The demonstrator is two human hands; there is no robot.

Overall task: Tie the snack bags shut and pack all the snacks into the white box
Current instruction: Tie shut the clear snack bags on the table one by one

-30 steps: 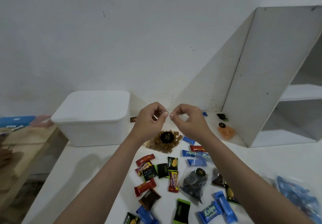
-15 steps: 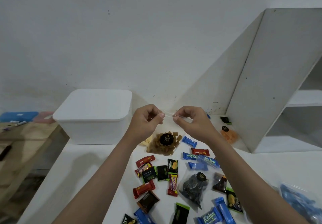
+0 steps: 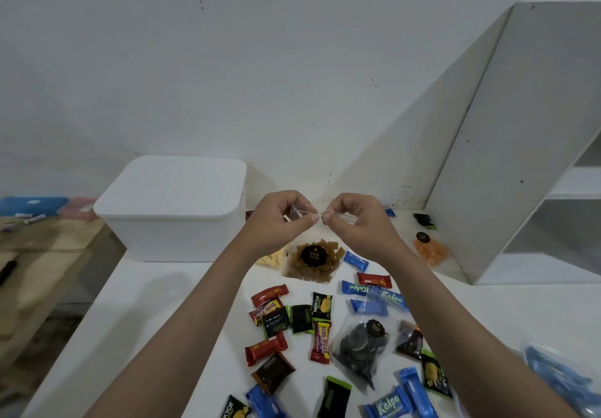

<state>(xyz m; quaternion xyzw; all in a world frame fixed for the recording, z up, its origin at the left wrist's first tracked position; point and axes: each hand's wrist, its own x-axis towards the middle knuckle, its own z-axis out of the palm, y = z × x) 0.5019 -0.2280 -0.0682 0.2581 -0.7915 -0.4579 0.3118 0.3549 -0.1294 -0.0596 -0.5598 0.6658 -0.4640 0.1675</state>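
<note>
Right of the box (image 3: 169,209), a clear tie (image 3: 304,212) is being pinched taut by both hands (image 3: 279,219) (image 3: 354,221) for knotting.

I see a white box (image 3: 169,219): matt, smooth plastic | strip (image 3: 304,212) pinched between my hands: clear, glossy film | snack bags (image 3: 312,260): transparent shiny plastic | wrapped candy bars (image 3: 320,341): glossy printed foil | table (image 3: 156,313): smooth white, slight sheen | side bench (image 3: 42,255): bare, rough wood | wall (image 3: 227,76): matt, speckled paint
</note>
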